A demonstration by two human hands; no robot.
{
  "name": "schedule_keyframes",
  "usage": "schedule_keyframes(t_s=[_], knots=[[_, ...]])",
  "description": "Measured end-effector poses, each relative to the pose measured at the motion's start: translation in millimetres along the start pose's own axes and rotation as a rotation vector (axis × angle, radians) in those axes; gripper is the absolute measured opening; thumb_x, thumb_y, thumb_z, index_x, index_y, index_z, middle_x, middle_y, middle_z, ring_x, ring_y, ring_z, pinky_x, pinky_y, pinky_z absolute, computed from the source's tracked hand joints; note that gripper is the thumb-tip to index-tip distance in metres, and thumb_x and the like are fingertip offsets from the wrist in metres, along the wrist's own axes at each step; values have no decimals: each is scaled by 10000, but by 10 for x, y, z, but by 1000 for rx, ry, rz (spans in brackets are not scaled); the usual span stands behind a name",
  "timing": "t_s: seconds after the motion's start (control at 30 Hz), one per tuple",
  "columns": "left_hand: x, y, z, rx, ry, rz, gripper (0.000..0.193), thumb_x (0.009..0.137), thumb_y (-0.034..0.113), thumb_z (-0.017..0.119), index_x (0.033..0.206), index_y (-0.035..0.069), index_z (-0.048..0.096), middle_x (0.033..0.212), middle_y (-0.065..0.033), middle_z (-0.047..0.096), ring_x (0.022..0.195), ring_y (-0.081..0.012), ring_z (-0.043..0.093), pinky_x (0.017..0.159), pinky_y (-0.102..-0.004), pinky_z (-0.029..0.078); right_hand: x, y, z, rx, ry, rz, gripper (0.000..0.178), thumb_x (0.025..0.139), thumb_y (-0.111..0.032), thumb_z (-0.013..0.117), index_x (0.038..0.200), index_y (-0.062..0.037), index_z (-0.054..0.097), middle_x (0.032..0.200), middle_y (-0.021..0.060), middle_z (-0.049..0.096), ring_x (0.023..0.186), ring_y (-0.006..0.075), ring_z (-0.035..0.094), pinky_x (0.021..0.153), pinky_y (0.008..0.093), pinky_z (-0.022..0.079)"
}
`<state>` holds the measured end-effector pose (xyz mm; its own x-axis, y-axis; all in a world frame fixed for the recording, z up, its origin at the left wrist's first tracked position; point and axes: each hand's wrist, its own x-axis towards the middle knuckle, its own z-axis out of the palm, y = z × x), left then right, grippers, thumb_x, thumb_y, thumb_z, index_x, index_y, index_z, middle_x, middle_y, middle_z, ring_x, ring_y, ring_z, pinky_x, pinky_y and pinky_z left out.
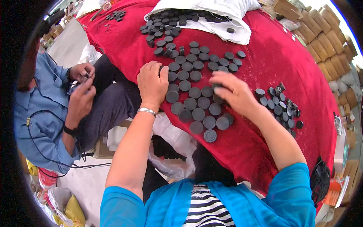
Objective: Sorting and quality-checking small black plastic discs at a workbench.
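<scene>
Many round black caps (194,92) lie in a loose patch on the red cloth in front of me, mostly flat side up. At the left edge of this patch, my left hand (152,84) is curled, with a black cap (161,69) partly showing between its fingers and thumb. My right hand (236,92), slightly blurred, reaches over the right side with its fingers and thumb bent around another black cap. One cap (210,136) nearest me shows a ringed face. Two caps overlap at the patch's near right.
A white sack (234,28) lies at the far side, with black caps spilling from its mouth. More caps (280,108) are heaped to the right. At left sits a person (45,98) in a blue shirt, hands together. A plastic bag (170,138) hangs below the table edge.
</scene>
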<state>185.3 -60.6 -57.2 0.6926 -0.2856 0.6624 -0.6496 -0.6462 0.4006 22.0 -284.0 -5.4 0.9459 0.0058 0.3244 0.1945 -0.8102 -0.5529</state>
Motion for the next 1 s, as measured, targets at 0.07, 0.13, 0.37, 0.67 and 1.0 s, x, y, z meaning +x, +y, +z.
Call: schedule_keyframes(t_s=[0.07,0.13,0.37,0.67,1.0], knots=[[1,12,-19,-11,-14,4,266,878,284,559,971,44,625,1082,-109,618,1061,-307,540,890,-433,412,240,166,-72,-110,132,-72,335,849,-204,615,1148,-53,611,1264,186,548,1221,347,480,1041,411,373],[6,50,-7,-21,-15,8,266,880,286,558,969,44,623,1079,-108,617,1062,-308,538,889,-433,411,451,512,-177,-343,257,94,388,852,-291,617,1174,-73,609,1281,197,532,1223,351,474,1029,422,380],[19,48,18,-40,2,18,267,876,288,562,956,40,622,1066,-111,619,1049,-315,540,872,-436,416,663,668,27,-328,86,161,459,828,-423,620,1147,-94,638,1224,177,540,1176,346,478,1011,431,384],[21,-19,73,-22,36,27,267,866,285,573,950,39,633,1051,-114,631,1031,-313,552,856,-439,429,-32,-65,-155,209,-224,88,351,858,-216,629,1165,-47,606,1285,144,540,1215,290,501,1040,370,364],[16,8,50,-3,38,24,263,865,291,570,937,47,637,1037,-105,635,1023,-307,556,854,-438,430,-965,-525,-281,-294,-300,-3,846,728,-503,720,1383,-75,397,1476,218,277,1377,414,231,1117,504,208]])
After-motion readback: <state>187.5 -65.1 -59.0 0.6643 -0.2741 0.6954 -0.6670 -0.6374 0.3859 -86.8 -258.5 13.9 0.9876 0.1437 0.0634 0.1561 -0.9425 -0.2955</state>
